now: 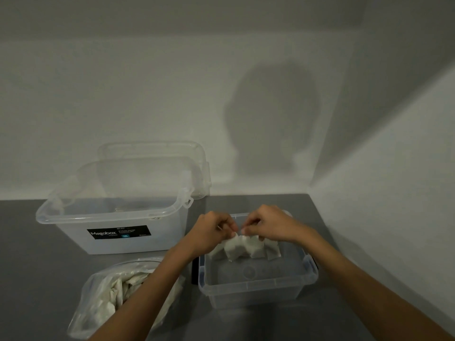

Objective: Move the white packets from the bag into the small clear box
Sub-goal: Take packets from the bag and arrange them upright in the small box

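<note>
Two hands meet at the fingertips, left hand and right hand each pinching the top edge of a joined string of white packets hanging just below the grip, over the small clear box; bag lies below-left of the grip.

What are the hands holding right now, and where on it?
The left hand and right hand pinch the packets by their top edge, over the box.

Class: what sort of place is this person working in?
Likely a home or storeroom sorting corner: a grey table against bare walls, a Megabox storage bin, and a bag of packets.
</note>
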Tool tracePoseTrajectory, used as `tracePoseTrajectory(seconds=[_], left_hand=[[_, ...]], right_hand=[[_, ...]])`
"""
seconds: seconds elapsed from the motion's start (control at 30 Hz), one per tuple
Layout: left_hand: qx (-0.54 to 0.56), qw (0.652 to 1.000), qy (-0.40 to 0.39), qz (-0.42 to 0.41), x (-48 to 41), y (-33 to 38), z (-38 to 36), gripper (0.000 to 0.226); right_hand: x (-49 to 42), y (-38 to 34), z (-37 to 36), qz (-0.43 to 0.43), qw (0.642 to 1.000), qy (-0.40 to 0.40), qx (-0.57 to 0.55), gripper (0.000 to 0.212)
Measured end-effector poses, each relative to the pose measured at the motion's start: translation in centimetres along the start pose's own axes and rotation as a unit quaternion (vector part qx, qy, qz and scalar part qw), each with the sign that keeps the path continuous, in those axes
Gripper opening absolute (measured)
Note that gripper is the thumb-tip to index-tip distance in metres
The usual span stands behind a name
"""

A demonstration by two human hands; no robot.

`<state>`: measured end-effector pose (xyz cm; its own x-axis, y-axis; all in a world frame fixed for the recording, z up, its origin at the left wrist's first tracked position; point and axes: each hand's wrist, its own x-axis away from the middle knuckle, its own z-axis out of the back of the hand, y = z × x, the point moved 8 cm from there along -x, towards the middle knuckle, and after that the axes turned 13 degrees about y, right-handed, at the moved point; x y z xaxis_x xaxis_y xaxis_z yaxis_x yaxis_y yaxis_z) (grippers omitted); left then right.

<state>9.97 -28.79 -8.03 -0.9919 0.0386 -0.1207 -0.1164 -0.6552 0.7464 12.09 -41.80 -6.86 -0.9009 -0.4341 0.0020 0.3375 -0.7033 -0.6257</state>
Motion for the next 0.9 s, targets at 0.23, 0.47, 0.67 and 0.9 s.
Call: tracePoseTrajectory(seconds=[0.23,0.47,0.67,0.9], left_hand=[[0.08,0.996,0.04,0.011,-0.8,2.0,0.1,0.021],[0.028,0.999,-0.035,-0.012,-2.4,3.4,-5.3,0.007],[-0.062,0.995,-0.055,-0.058,-3.8,3.5,-12.2,0.01],[-0.159,0.983,-0.049,-0.073,-4.5,1.2,-15.8,0.008]], right_hand=[[0.7,1.4,-0.2,-0.047,0.994,0.026,-0.091,0.01],[2.1,4.2,6.1,-0.057,0.976,0.202,0.059,0.012],[3.3,7.5,5.3,-0.101,0.958,0.199,0.178,0.028],[3.4,8.9,3.7,-0.113,0.962,0.195,0.156,0.025]])
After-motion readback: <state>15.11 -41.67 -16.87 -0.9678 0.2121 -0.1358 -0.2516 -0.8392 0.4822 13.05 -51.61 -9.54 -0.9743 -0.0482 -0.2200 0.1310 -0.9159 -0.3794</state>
